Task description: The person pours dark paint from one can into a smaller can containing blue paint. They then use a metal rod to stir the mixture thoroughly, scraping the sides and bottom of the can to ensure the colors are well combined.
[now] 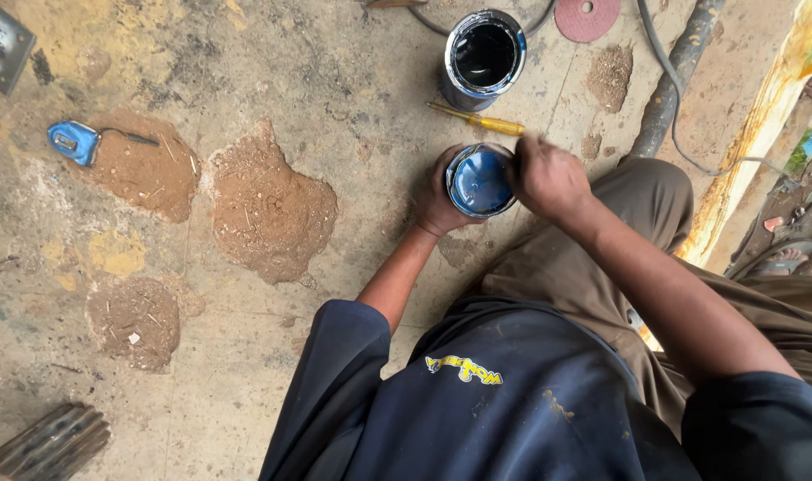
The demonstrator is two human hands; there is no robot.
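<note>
**Both hands on an open tin of blue paint**

The left hand [439, 198] wraps around the side of the small round metal tin of blue paint [480, 181], which stands on the cracked concrete floor [245, 98]. The right hand [546, 175] rests curled at the tin's rim; what its fingers pinch, I cannot tell. The tin looks rigid, fairly heavy with liquid, likely slippery at the rim; the wall is the safest hold. Just beyond lie a yellow-handled screwdriver [477, 118] and a second, empty-looking dark tin [483, 56].

Bare floor [245, 80] lies open left of the hands; ahead, a screwdriver [477, 118] and an open can [483, 58] crowd close.
</note>
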